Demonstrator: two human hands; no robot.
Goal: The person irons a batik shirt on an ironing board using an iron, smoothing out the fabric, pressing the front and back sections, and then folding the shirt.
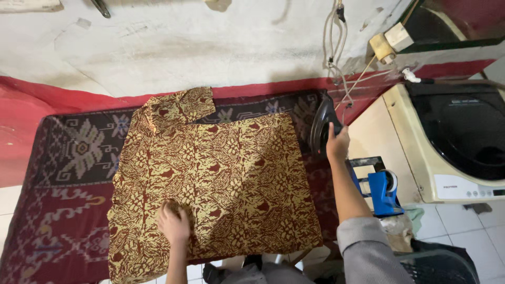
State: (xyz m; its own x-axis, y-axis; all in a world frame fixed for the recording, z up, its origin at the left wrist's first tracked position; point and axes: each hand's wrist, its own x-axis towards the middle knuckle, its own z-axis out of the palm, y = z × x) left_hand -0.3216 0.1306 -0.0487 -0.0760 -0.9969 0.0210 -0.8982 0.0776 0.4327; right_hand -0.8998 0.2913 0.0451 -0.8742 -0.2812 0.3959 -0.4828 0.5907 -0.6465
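A brown and yellow patterned shirt (pixel 221 173) lies spread flat on a dark red woven cloth (pixel 63 210). My left hand (pixel 173 223) presses down on the shirt near its lower left part, fingers curled against the fabric. My right hand (pixel 338 143) reaches to the right edge of the cloth and grips the handle of a dark clothes iron (pixel 322 126), which stands upright on its heel beside the shirt. One short sleeve (pixel 179 105) sticks out at the top left.
White cords (pixel 336 58) hang down the stained wall behind the iron. A cream top-loading washing machine (pixel 447 152) stands at the right. A blue tape dispenser (pixel 383 189) sits just right of my forearm. A dark plastic basket (pixel 442 265) is at the lower right.
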